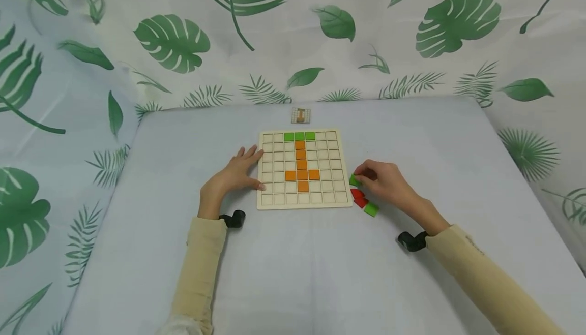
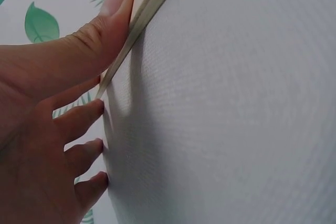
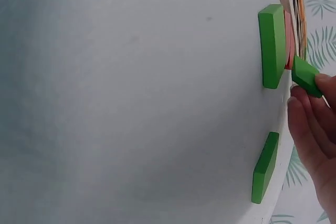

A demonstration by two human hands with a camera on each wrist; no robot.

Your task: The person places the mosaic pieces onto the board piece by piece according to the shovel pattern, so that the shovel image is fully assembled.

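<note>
My left hand rests at the left edge of a pale grid board, its fingers spread. In the left wrist view the thumb lies on the board's rim. My right hand, just off the board's right edge, pinches a small green tile between thumb and fingertips. Close below that hand lie red pieces and another green tile. A further green tile lies on the table in the right wrist view. On the board, orange tiles form a cross under a row of green tiles.
Behind the board lies a small pattern card showing a grid with a brown shape. A white cloth covers the table. A leaf-printed curtain hangs behind and at both sides. Each wrist wears a black camera.
</note>
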